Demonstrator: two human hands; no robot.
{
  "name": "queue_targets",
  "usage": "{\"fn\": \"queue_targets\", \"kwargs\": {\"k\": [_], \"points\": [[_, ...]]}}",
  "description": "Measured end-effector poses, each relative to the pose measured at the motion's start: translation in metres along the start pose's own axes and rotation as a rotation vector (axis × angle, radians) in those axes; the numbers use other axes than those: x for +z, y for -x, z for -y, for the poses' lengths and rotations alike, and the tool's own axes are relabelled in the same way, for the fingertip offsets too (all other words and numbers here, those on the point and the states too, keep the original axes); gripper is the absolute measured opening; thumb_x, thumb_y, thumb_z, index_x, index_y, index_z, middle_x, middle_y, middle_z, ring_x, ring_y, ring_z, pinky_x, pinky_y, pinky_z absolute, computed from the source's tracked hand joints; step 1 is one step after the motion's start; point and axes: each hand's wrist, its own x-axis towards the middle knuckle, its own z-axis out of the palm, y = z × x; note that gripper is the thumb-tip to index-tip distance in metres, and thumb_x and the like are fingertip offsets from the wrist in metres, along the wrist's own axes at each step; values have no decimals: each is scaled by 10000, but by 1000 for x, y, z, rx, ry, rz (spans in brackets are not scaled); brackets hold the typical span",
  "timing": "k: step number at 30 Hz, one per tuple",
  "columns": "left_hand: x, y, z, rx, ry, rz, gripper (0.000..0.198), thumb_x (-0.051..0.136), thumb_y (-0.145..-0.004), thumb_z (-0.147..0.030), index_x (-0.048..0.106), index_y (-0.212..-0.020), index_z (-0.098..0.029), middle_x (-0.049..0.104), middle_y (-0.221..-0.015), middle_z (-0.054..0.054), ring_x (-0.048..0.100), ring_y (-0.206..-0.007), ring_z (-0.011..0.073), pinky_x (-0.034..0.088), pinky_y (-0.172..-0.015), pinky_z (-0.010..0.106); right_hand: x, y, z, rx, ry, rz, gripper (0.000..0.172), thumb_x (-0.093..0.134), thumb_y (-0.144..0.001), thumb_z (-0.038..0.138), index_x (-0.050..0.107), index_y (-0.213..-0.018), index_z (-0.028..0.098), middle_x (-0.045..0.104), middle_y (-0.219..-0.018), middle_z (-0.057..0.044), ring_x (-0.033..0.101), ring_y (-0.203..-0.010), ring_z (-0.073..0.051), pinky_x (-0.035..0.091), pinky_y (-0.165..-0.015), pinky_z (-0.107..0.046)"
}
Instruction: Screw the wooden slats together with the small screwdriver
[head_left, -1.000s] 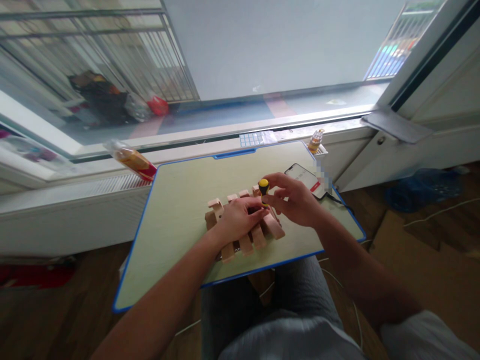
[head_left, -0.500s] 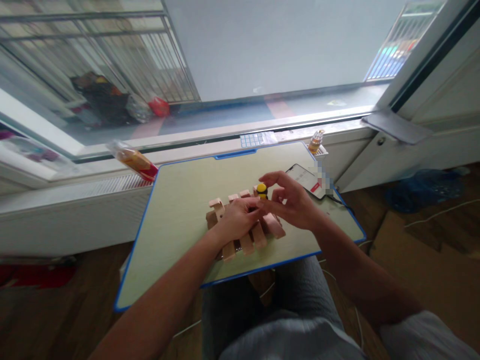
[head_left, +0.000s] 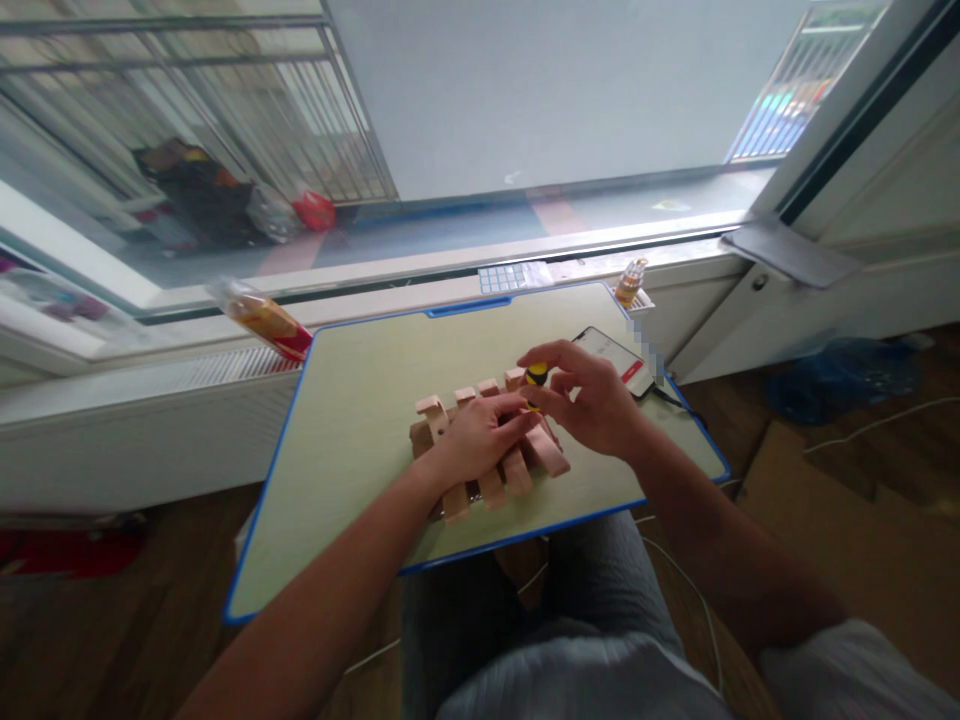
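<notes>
A small assembly of pale wooden slats [head_left: 493, 487] lies on the light-green tabletop in front of me. Over its middle rests my left hand [head_left: 474, 436], holding it down, its fingertips close to the screwdriver's lower part. My right hand [head_left: 581, 393] pinches the yellow-and-black handle of a short screwdriver [head_left: 537, 374] between thumb and forefinger. The screwdriver stands roughly upright above the right part of the slats; its tip is hidden by my fingers. One dark hole shows in a slat at the left end.
The folding table [head_left: 352, 420] has a blue rim. Beyond my right hand lies a phone [head_left: 611, 352] with a dark cable. A drink bottle [head_left: 262, 318] leans past the left edge, and a smaller bottle [head_left: 631, 283] stands beyond the back right corner. A window sill borders the far side.
The screwdriver handle has tilted slightly to the right, and my right thumb and forefinger have closed around it. My left hand stays on the wooden slats.
</notes>
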Motion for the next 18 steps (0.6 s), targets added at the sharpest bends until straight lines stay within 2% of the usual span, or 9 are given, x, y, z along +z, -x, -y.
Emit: {"fn": "queue_targets", "kwargs": {"k": [2, 5, 10, 18], "points": [[0, 0, 0, -2, 10, 0, 417, 536, -1026, -547, 772, -1009, -205, 733, -848, 15, 634, -781, 181, 458, -715, 287, 0, 0, -2, -1, 38, -45, 276, 729, -914, 269, 682, -1186, 261, 700, -1022, -10, 507, -553, -67, 383, -455, -256], [0, 1, 0, -16, 47, -20, 427, 563, -1007, -577, 753, -1096, -205, 719, -862, 17, 614, -767, 173, 445, -676, 272, 0, -2, -5, -2, 79, -108, 272, 762, -891, 292, 676, -1145, 247, 698, -952, 7, 495, -522, -57, 339, -432, -250], [2, 2, 3, -44, 95, -61, 442, 638, -967, -578, 704, -1221, -221, 678, -829, -7, 561, -695, 140, 429, -638, 248, 5, -7, -9, -5, 80, -193, 298, 834, -812, 283, 627, -1020, 232, 670, -867, 32, 514, -543, -65, 377, -464, -243], [6, 0, 11, -29, 124, -99, 319, 656, -970, -494, 730, -1027, -188, 665, -798, -1, 570, -705, 145, 440, -646, 252, 12, -7, -10, 8, 42, -259, 352, 864, -782, 329, 553, -929, 253, 605, -782, 55, 549, -605, -97, 433, -528, -263]]}}
